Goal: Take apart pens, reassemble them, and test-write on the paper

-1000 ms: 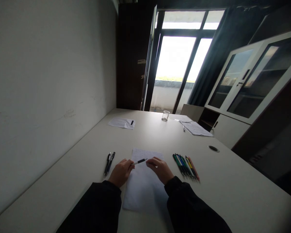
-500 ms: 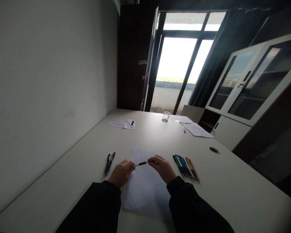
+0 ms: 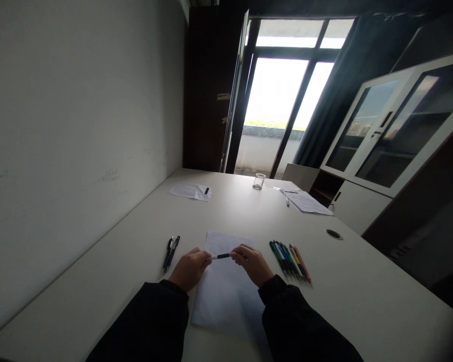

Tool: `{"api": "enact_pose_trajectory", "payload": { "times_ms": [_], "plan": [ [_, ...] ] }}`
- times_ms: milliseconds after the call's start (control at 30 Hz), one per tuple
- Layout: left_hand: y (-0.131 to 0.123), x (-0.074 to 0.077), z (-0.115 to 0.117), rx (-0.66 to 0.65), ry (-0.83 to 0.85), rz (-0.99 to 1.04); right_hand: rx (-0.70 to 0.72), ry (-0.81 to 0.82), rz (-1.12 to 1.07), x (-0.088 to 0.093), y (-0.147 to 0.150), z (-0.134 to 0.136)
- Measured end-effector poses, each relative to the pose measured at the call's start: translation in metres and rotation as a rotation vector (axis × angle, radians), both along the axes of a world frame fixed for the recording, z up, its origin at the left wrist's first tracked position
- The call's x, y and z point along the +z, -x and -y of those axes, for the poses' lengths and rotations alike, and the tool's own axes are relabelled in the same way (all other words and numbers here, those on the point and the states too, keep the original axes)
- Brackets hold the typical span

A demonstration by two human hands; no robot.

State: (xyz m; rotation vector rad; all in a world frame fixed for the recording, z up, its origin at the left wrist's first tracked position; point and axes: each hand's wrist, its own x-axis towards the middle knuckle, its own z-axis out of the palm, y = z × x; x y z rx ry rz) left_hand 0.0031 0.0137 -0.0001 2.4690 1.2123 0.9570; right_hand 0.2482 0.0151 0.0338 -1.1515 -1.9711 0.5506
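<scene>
Between my two hands a white pen with a black grip (image 3: 222,256) is held nearly level above a written sheet of paper (image 3: 226,296). My left hand (image 3: 191,268) pinches its white end. At the black end, the fingertips of my right hand (image 3: 252,261) are closed on it; the very tip is hidden by the fingers. Two black pens (image 3: 170,255) lie side by side just left of my left hand. A row of several coloured pens (image 3: 290,261), green, blue, white, yellow and red among them, lies right of my right hand.
A clear glass (image 3: 258,181) stands at the table's far edge. Sheets of paper (image 3: 307,201) with a pen (image 3: 287,201) lie far right, another sheet (image 3: 191,191) far left. A round cable hole (image 3: 333,234) is at right. The wall (image 3: 98,125) borders the table's left side.
The right fingers have shifted slightly at the pen's black end, and the pen now lies a little more level. The left hand has barely moved.
</scene>
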Motion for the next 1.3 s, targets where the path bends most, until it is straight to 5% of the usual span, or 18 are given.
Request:
{"api": "enact_pose_trajectory", "payload": {
  "times_ms": [1300],
  "plan": [
    [-0.001, -0.006, -0.002, -0.037, -0.05, -0.032, 0.003, 0.001, 0.101, -0.006, -0.01, 0.009]
  ]
}}
